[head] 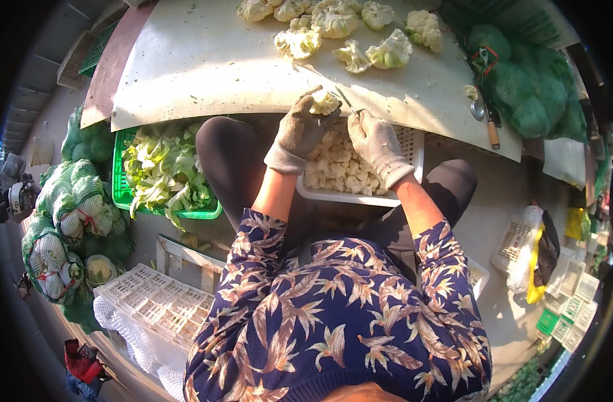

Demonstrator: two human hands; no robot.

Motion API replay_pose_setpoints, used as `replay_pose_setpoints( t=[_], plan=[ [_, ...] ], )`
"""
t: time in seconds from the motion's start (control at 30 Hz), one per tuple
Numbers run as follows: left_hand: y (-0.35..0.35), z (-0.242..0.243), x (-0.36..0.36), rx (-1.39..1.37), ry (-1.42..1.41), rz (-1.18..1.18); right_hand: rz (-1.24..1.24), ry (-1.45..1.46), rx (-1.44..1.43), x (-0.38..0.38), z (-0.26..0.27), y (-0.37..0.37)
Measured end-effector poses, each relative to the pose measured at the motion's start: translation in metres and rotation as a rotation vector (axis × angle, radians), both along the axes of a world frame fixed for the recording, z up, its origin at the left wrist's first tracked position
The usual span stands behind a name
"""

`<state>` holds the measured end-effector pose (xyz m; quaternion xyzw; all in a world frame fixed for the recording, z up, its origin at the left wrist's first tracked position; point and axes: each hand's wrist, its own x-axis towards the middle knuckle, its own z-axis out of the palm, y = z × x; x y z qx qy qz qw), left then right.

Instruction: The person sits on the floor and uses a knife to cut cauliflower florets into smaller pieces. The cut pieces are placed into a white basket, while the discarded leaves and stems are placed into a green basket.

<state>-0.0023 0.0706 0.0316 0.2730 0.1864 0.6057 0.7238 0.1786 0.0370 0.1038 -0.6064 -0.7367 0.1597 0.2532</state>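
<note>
My left hand [302, 125], in a dirty grey work glove, grips a small piece of cauliflower [324, 102] by the near edge of the table. In my right hand [374, 138], gloved as well, is a thin-bladed knife [344, 98]; its blade points up and left, just beside the cauliflower piece, and the handle is hidden in the fist. Below both hands, between my knees, a white plastic crate [351, 199] holds many cut cauliflower florets [336, 168]. Cauliflower heads and chunks [334, 20] lie on the far part of the pale tabletop [206, 65].
A green crate [116, 173] of trimmed leaves [168, 171] stands left of my knee. Green mesh sacks [80, 201] of cauliflower are heaped farther left, more sacks [530, 90] at the table's right end. A wooden-handled knife [493, 133] and a spoon [477, 110] lie near the right edge.
</note>
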Motion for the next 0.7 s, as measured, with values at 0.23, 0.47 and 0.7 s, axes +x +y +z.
replay_pose_setpoints(
  t=[0.23, 0.47, 0.7],
  plan=[
    [-0.015, 0.007, 0.026, -0.125, 0.103, 0.027, 0.004, -0.124, 0.018, -0.005, -0.019, -0.035],
    [-0.033, 0.009, 0.033, -0.244, -0.235, -0.132, 0.051, -0.158, -0.218, -0.003, -0.047, -0.051],
    [-0.039, -0.020, 0.025, -0.170, -0.023, -0.197, 0.053, -0.294, -0.222, -0.004, -0.078, -0.061]
  ],
)
